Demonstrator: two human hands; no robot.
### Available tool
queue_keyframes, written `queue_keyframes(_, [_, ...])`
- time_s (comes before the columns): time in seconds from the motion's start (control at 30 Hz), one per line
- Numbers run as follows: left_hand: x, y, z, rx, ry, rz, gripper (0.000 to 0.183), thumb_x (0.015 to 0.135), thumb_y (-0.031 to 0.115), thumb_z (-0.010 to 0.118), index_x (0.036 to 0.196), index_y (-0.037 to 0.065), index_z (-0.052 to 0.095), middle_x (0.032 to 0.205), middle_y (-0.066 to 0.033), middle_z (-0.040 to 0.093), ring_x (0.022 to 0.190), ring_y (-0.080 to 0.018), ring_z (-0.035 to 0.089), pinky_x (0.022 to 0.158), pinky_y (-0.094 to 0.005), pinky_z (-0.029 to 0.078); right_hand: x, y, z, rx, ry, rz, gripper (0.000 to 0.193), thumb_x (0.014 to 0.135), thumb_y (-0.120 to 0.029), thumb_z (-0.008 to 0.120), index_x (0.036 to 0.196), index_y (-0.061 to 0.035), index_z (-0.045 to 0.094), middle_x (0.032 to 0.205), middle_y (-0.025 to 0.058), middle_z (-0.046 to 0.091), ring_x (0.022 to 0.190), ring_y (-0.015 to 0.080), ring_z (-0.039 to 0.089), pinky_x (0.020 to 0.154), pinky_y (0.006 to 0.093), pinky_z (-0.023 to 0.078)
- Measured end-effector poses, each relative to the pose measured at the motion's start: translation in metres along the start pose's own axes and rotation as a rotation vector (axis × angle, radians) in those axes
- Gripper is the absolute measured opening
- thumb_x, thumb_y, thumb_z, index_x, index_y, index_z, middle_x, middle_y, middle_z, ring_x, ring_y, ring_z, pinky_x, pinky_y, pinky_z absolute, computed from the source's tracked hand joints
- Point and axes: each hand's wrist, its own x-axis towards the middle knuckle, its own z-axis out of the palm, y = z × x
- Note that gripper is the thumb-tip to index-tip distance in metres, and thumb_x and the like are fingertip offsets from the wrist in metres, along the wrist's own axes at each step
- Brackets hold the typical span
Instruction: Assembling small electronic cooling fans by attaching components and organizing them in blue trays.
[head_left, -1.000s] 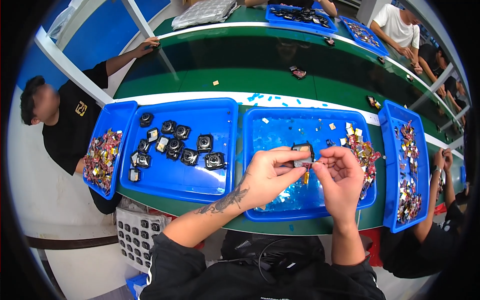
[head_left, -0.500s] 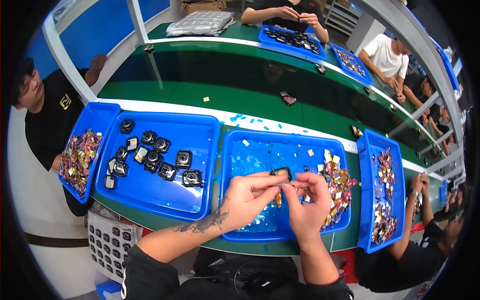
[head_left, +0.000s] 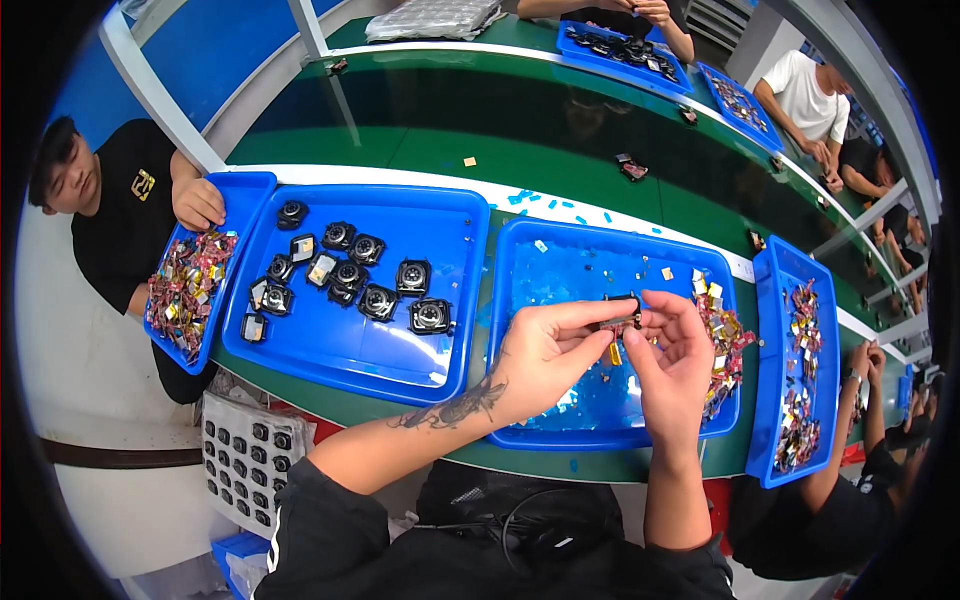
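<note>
Above the middle blue tray (head_left: 600,438), both my hands hold a small black watch case (head_left: 621,306). My left hand (head_left: 545,350) is closed, thumb and fingers pinching its left side. At its right side, my right hand (head_left: 678,345) grips with thumb and curled fingertips. A small yellow-orange strip (head_left: 615,354) shows just below the fingers. The case is partly hidden by my fingertips. Under and right of my right hand lies a heap of small electronic parts (head_left: 728,350), pink, yellow and silver. Blue film scraps (head_left: 560,270) are scattered over the tray floor.
On the left, a blue tray (head_left: 400,386) holds several black watch cases (head_left: 378,302). Trays of small parts stand at the far left (head_left: 262,182) and right (head_left: 768,350). Beyond runs a green belt (head_left: 520,140). Co-workers sit around; one person's hand (head_left: 199,205) is at the far-left tray.
My view has shifted, so the trays appear higher and further right. The watch case has turned more edge-on between my fingers. The left co-worker's hand has come down to the parts tray.
</note>
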Motion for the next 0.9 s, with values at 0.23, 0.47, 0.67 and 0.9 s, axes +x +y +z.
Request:
queue_keyframes(0.23, [-0.003,-0.002,-0.011,-0.07,0.018,0.0,0.032,0.093,-0.004,0.058,0.125,-0.001,0.061,0.119,-0.0136,0.065,0.106,-0.0134,0.062,0.091,-0.0263,0.051,0.005,-0.007,0.017,-0.224,-0.053,-0.065,0.034,0.085,0.007,0.063,0.117,-0.001,0.056,0.095,0.0032,0.057,0.086,0.0075,0.056,0.072,0.0194,0.05])
queue_keyframes(0.47, [-0.002,0.031,-0.03,0.75,0.232,0.375,0.065,0.088,0.004,0.062,0.146,0.007,0.033,0.129,-0.0189,0.057,0.107,-0.0284,0.064,0.092,-0.0378,0.051,0.097,-0.025,0.001,-0.388,-0.34,0.014,0.045,0.077,0.004,0.07,0.118,0.0,0.051,0.089,0.0086,0.065,0.074,0.01,0.062,0.066,0.0212,0.05])
queue_keyframes(0.67, [-0.021,0.056,-0.118,1.769,0.353,-0.093,0.037,0.085,0.039,0.068,0.093,0.004,0.062,0.089,-0.0163,0.068,0.089,-0.0345,0.066,0.075,-0.0445,0.052,0.253,0.022,0.037,-0.658,-0.145,0.22,0.052,0.068,-0.005,0.083,0.113,-0.0001,0.057,0.093,0.0132,0.066,0.075,0.0179,0.066,0.062,0.0296,0.056])
queue_keyframes(0.9, [-0.005,0.053,-0.113,1.87,0.232,-0.203,0.046,0.075,0.039,0.077,0.094,0.0,0.063,0.084,-0.0177,0.069,0.083,-0.0326,0.069,0.075,-0.0423,0.055,0.267,0.061,0.059,-0.911,-0.096,0.196,0.032,0.069,-0.017,0.082,0.092,0.0016,0.069,0.095,0.0219,0.07,0.091,0.0305,0.07,0.08,0.0372,0.055])
